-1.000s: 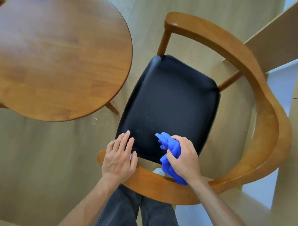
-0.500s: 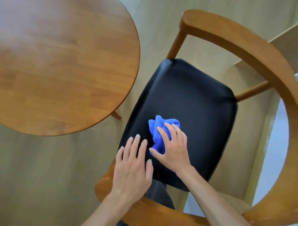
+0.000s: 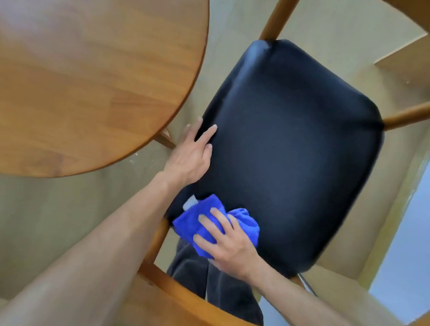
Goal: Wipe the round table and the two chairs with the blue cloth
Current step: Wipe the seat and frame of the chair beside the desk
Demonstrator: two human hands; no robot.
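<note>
Right hand (image 3: 227, 246): fingers spread and nearly straight, palm down, pressing the blue cloth (image 3: 207, 226) flat rather than gripping it. Cloth bunched beneath and ahead of the fingers, lying on the near corner of the black seat (image 3: 290, 150), one fold reaching past the seat edge. Small pale object at the cloth's far-left tip, not identifiable.

Left hand (image 3: 191, 152): ahead and to the left of the right hand, apart from the cloth. Fingers extended, relaxed, resting along the left edge of the seat, holding nothing; apparently steadying the chair (image 3: 199, 301).

Beyond both hands: most of the seat lying forward and to the right of the cloth. Curved wooden backrest rail passing beneath both forearms. Round table (image 3: 90, 80) to the left of the left hand, close beside the seat, not touching it. Second chair not in view.

Judged step: wiping the seat, at the near corner. Remaining, by judgement: the rest of this seat and its wooden frame, and the second chair; state of the table not determinable.

Recommended practice: keep the palm flat and pressure even; work in overlapping strokes away from the body toward the far edge; gather the loose fold under the fingers to prevent dragging; maintain the left-hand brace against sliding.
</note>
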